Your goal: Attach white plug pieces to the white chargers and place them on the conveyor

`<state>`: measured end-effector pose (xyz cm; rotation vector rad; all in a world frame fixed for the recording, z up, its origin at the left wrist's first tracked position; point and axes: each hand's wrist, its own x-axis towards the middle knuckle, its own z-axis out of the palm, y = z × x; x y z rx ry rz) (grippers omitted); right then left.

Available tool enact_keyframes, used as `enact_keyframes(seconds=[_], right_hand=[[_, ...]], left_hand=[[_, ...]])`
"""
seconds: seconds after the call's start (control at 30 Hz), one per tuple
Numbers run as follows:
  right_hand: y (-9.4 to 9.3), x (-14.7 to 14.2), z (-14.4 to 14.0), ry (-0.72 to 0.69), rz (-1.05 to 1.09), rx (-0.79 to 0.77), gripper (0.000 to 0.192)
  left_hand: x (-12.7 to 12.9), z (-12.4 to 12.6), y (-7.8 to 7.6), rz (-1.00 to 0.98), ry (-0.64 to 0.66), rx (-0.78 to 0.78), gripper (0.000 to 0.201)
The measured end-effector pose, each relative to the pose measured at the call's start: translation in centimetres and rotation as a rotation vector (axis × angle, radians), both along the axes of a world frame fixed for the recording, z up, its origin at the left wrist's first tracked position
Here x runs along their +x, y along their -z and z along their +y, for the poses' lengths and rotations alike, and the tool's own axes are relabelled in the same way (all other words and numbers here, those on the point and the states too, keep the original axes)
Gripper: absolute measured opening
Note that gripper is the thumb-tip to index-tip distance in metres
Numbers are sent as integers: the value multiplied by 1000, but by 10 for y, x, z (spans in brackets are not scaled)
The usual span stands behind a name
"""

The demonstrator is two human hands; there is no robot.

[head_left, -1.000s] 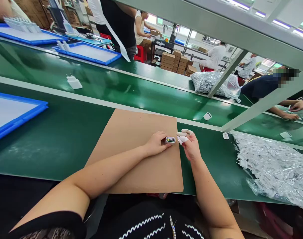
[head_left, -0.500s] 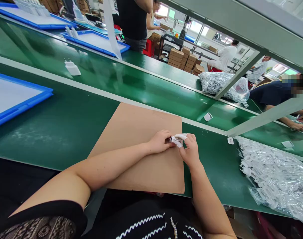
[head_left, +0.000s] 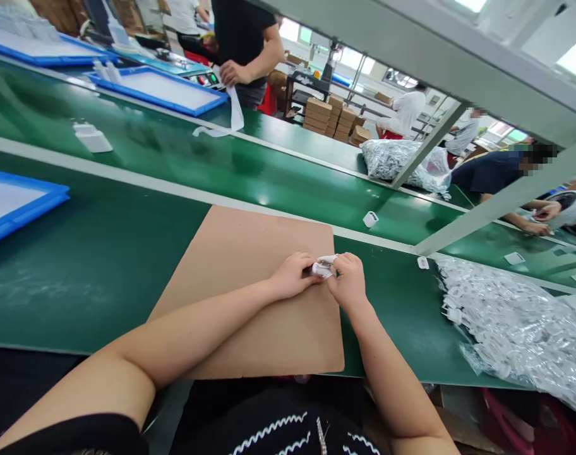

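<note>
A green bench (head_left: 103, 253) carries a brown cardboard sheet (head_left: 250, 284). Left of the sheet lies a blue tray (head_left: 27, 205); right of it, a heap of small bagged parts (head_left: 520, 328). Beyond the sheet a small white part (head_left: 370, 219) sits alone.

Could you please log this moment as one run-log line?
left hand: grips small white part | right hand: pinches same part | over cardboard sheet
</note>
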<state>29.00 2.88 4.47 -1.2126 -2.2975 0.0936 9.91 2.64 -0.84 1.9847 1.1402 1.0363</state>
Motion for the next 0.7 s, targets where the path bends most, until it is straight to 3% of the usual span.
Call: enact_keyframes(seconds=[0.2,0.5,0.7], right_hand=[[-6,-5,-4,110,-23,-164,19],[45,-8,-8,203,324,-131,20],[56,-9,-10,152,528,-158,17]], left_hand=[[3,-6,-5,18,8,-30,32],[6,-7,9,-74,-12,-77,46],[4,-6,16,-114,-69,-125,58]])
